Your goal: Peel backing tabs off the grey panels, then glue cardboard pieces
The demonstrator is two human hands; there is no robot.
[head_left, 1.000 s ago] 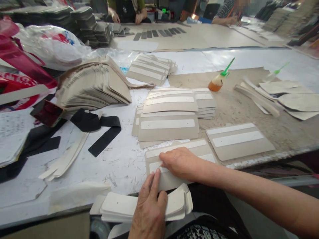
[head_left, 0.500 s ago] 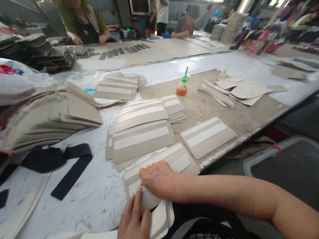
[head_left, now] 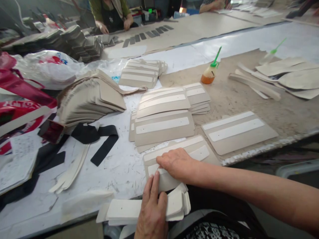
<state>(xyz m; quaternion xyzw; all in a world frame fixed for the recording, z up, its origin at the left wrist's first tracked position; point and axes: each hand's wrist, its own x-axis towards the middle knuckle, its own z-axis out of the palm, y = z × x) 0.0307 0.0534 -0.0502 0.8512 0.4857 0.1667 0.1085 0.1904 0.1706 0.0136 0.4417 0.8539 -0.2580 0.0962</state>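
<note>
My right hand (head_left: 178, 165) is closed and presses on a beige panel (head_left: 211, 155) near the table's front edge. Its curled fingers hide whatever may be in them. This panel carries two white strips, one lower strip (head_left: 200, 152) partly covered by that hand. My left hand (head_left: 152, 205) lies across a stack of loose white strips (head_left: 124, 209), fingers stretched out and fingertips at the panel's lower strip, close to the right hand. A similar panel (head_left: 245, 141) lies to the right. Behind are overlapping panels (head_left: 164, 129) with white strips.
A bottle of orange liquid (head_left: 208, 75) with a green spout stands beyond the panels. A bent stack of beige sheets (head_left: 89, 103) and black bands (head_left: 106, 142) lie left, near a notebook (head_left: 18, 162). Across the table is a person in an apron (head_left: 112, 20).
The view has swung left and down, so things appear farther right and more of the table's left side shows. Both hands stay on the same panel, nearly unmoved.
</note>
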